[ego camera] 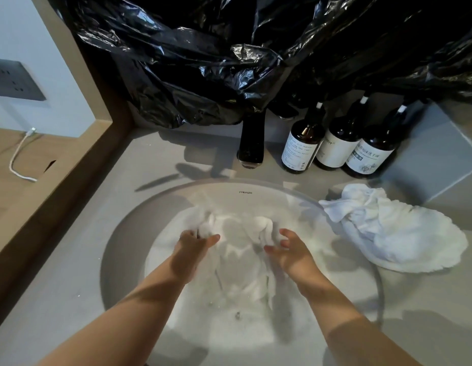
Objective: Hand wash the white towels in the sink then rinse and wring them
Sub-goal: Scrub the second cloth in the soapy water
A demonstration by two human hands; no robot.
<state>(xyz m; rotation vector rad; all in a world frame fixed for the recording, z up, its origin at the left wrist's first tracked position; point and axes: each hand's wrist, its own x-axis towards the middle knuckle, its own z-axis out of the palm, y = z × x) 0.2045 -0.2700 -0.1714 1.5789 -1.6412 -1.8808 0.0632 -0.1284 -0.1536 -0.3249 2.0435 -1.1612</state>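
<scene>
A white towel [237, 260] lies wet and spread in the round white sink [129, 233]. My left hand [192, 249] grips a bunched fold of it at the left, fingers curled round the cloth. My right hand [290, 249] pinches another raised fold at the right between thumb and fingers. Both forearms reach in from the bottom edge. A second white towel [388, 228] lies crumpled on the counter to the right of the sink, partly over its rim.
A black faucet [252, 143] stands behind the sink. Three dark bottles [335, 146] with white labels stand at its right. Black plastic sheeting [229, 54] hangs over the back wall. A wooden ledge [58, 186] runs along the left, with a white cable [18, 159] beyond it.
</scene>
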